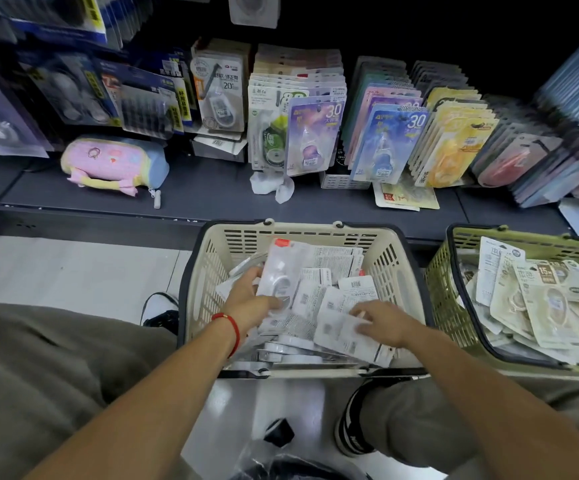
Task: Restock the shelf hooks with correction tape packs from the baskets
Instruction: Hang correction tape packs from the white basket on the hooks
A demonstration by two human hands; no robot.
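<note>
- Left hand [250, 301], red cord at the wrist, is inside the beige basket [211, 271]; fingers curled round a clear-fronted correction tape pack [281, 271], which tilts up out of the heap near the basket's left wall.
- Right hand [381, 322] lies in the same basket toward its near right corner; fingers bent onto a white pack [341, 329] lying back-up, barcode showing. Whether it pinches the pack or only presses on it cannot be told.
- Loose packs [333, 271] fill the beige basket, most face down, some on edge along the near wall.
- Green basket [443, 271] stands just beside the beige one at its right wall, heaped with cream-coloured packs [544, 306].
- Both baskets sit on the floor against the front edge of the dark shelf [194, 192].
- Along the shelf's back edge hang rows of carded packs [315, 133]: purple, blue, yellow, pink.
- A pastel pencil case [114, 164] lies on the shelf toward its left end; a loose card [405, 197] lies flat near its front edge at right.
</note>
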